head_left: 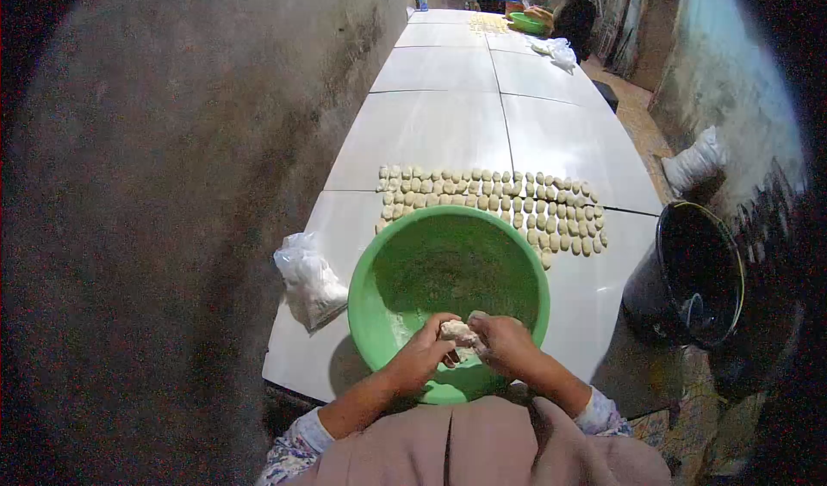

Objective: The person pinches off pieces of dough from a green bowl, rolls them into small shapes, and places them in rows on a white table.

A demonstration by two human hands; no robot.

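Note:
A lump of pale dough [461, 334] is held between my two hands over the near part of a large green bowl [363, 314]. My left hand [424, 350] curls its fingers round the lump's left side. On the right side, my right hand [501, 341] closes its fingers on the same dough. White residue shows on the bowl's inner wall. Just beyond the bowl, several rows of small oval dough pieces [491, 195] lie on the white table [422, 133].
A plastic bag of white stuff [308, 281] lies left of the bowl. A dark bucket [699, 271] stands at the right beside the table. At the far end are another person [575, 21], a second green bowl [527, 24] and a white bag [560, 53].

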